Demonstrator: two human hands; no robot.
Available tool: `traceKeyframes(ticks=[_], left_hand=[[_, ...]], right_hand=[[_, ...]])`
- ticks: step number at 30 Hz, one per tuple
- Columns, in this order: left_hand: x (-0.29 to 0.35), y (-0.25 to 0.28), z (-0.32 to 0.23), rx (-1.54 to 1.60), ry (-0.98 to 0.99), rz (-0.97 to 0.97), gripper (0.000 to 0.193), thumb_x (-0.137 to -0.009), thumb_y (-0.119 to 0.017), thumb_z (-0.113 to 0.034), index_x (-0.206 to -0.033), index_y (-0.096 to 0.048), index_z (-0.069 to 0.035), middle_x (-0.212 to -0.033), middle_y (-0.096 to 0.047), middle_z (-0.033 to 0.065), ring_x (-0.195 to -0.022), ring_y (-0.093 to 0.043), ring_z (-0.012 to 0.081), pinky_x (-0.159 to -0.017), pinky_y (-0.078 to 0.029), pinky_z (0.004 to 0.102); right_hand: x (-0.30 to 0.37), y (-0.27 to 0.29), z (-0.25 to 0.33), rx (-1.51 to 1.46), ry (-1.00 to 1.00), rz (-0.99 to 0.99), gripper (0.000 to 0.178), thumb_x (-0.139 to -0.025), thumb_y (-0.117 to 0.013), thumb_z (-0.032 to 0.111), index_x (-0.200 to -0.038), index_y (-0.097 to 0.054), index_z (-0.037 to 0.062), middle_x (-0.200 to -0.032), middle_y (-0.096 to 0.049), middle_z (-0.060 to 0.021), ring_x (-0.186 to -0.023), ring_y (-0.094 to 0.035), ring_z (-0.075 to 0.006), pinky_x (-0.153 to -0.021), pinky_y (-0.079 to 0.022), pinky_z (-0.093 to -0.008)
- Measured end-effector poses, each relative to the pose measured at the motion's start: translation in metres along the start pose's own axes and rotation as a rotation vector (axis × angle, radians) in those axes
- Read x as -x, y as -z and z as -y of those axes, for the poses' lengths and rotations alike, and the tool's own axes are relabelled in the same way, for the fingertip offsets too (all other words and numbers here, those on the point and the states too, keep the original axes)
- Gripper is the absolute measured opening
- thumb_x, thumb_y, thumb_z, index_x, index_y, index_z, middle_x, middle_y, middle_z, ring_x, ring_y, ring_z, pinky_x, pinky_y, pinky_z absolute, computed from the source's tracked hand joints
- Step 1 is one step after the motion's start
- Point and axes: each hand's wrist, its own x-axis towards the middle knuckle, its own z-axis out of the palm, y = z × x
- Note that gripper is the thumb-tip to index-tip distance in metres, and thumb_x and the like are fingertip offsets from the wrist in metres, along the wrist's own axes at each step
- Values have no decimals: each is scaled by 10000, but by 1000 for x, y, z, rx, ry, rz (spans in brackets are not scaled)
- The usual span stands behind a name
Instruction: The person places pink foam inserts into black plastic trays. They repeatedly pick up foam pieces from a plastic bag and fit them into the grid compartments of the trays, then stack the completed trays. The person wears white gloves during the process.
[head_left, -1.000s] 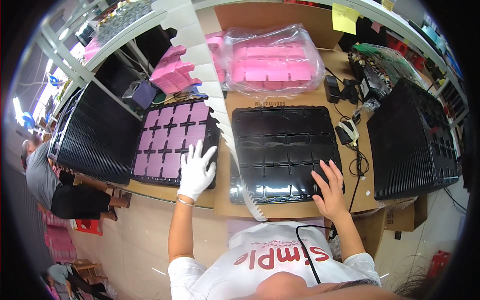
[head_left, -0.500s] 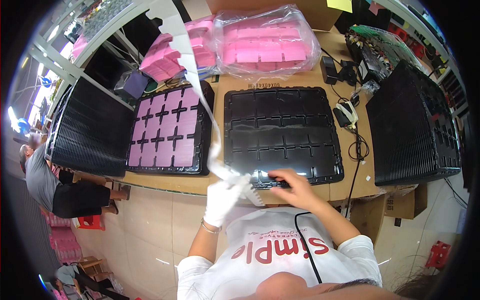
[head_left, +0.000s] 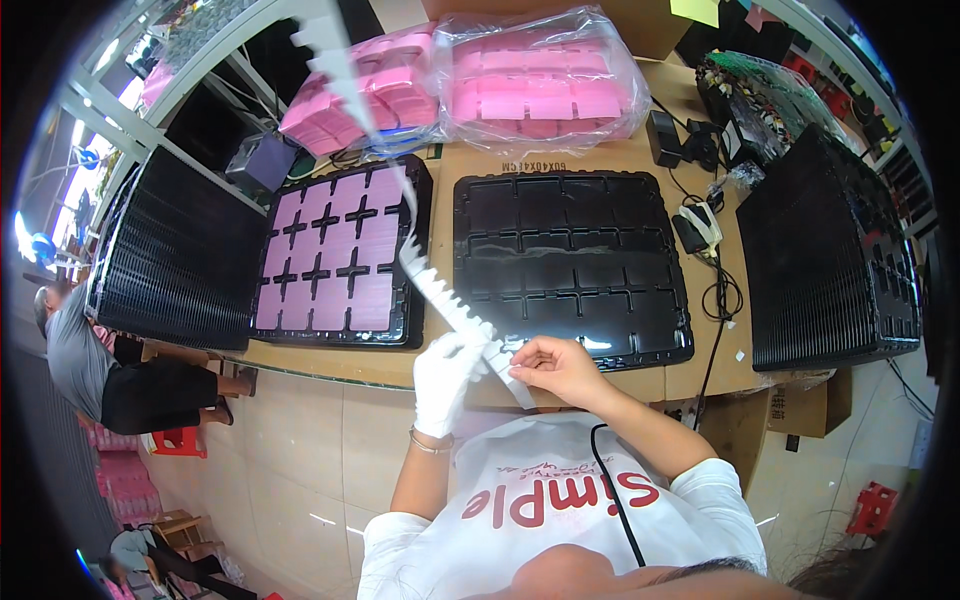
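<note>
A long white strip with a toothed edge runs from the top left down to my hands. My left hand, in a white glove, is closed around it near its lower end. My bare right hand pinches at the strip's edge beside the left hand; any small piece between the fingertips is too small to make out. Beyond my hands lies a black plastic tray with shallow compartments. To its left, a black tray holds pink foam pads divided by black cross-shaped ribs.
Tall stacks of black trays stand at the left and right. Bagged pink foam and a loose pink stack sit at the back. Cables and a black adapter lie right of the middle tray. A person stands far left.
My right hand has moved left from the tray's front edge to the strip. The strip has shifted, its toothed lower part now stretched above my left hand.
</note>
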Motion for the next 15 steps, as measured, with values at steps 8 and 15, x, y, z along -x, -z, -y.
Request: traceKeyframes(ticks=[8, 15], left_hand=[[-10, -1, 6, 163, 32, -86, 212, -938, -652, -116, -1091, -714, 17, -892, -688, 42, -714, -616, 74, -623, -492, 219], [-32, 10, 18, 205, 24, -87, 210, -958, -642, -134, -1069, -677, 41, -982, -696, 86, -837, -664, 124, -722, -536, 235]], right_hand=[[-5, -3, 16, 642, 844, -249, 112, -766, -749, -19, -846, -689, 32, -870, -663, -64, -819, -634, -191, -755, -512, -299], [-141, 55, 55, 536, 695, -268, 62, -839, -720, 87, -842, -691, 33, -872, -627, -52, -767, -595, -124, -693, -494, -264]])
